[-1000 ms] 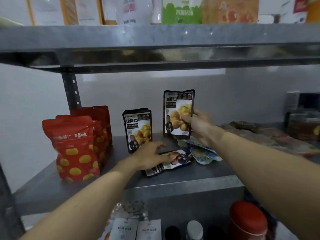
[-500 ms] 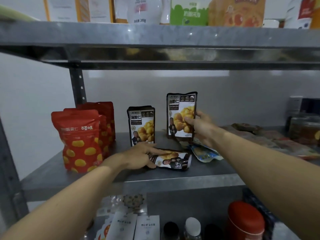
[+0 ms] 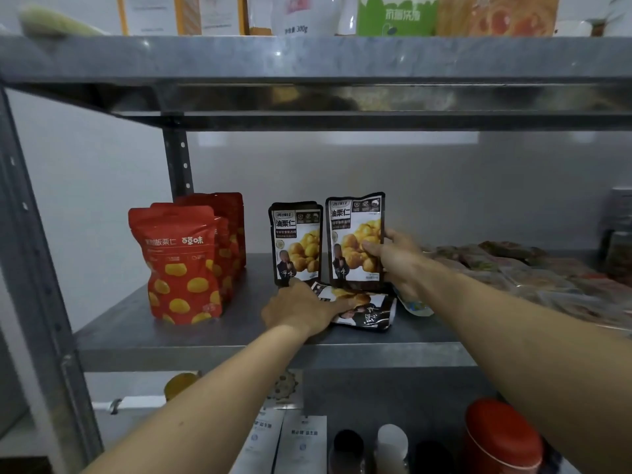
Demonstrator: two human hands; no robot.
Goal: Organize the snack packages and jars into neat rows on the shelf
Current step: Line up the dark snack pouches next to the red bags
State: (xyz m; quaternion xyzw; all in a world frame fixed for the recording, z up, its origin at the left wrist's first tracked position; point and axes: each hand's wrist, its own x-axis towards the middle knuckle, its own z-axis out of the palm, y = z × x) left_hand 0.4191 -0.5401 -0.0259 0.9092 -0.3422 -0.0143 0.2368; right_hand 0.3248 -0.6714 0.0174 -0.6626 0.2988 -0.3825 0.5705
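Two hands busy: our right hand [image 3: 400, 258] pinches the upright black pouch [image 3: 354, 241] by its right edge, just beside the standing pouch [image 3: 297, 244]. Our left hand [image 3: 301, 309] lays straight fingers [image 3: 342, 304] on the flat pouch [image 3: 367, 313] near the shelf [image 3: 239, 350] front edge.

Bare shelf [image 3: 247, 295] beside red pouches [image 3: 181, 265]

Below, red canister [image 3: 502, 436] (lidded); above, perhaps a green carton [image 3: 396, 15].
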